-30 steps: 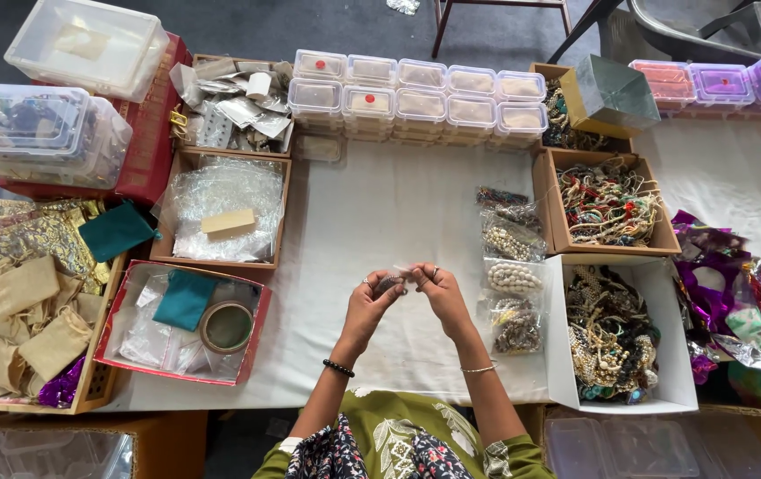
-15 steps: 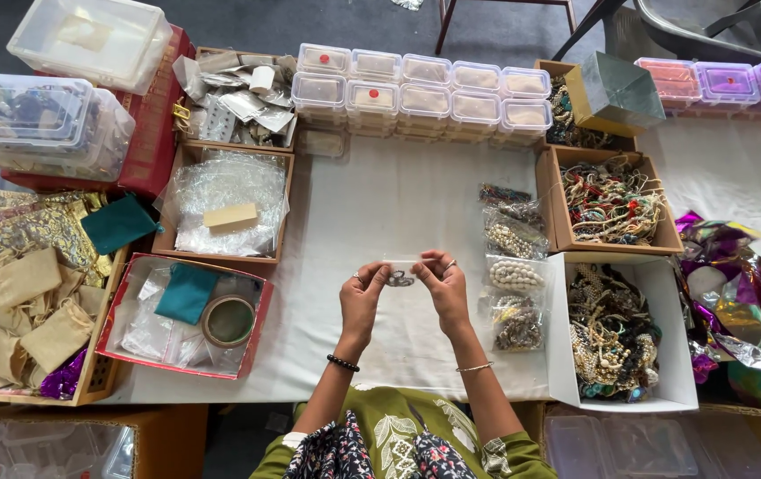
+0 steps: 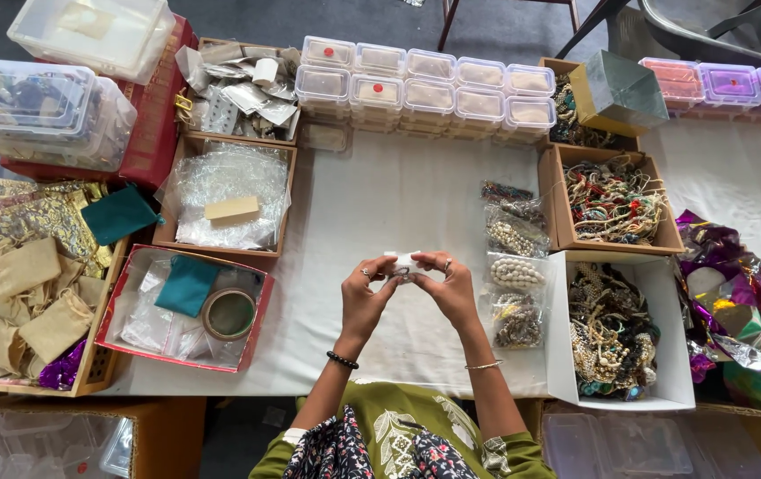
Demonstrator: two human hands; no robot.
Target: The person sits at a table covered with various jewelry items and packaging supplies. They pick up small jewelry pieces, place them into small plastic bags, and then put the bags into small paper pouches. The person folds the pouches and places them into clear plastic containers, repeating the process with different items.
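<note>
My left hand (image 3: 364,297) and my right hand (image 3: 449,288) meet over the white table (image 3: 398,204), fingertips pinched together on a small clear packet (image 3: 403,263) with something small inside. The packet is held flat between both hands, a little above the cloth. A dark bead bracelet sits on my left wrist and a thin bangle on my right. Just right of my right hand lie several clear bags of beaded jewellery (image 3: 515,275).
A white box of tangled necklaces (image 3: 615,328) and a brown one (image 3: 613,200) stand at right. Rows of small lidded plastic boxes (image 3: 425,84) line the far edge. At left are a red tray with a tape roll (image 3: 229,313), a bubble-wrap box (image 3: 231,191) and cloth pouches (image 3: 30,284).
My hands have spread slightly and lifted the small packet from a bunched hold to a flat one stretched between both sets of fingertips.
</note>
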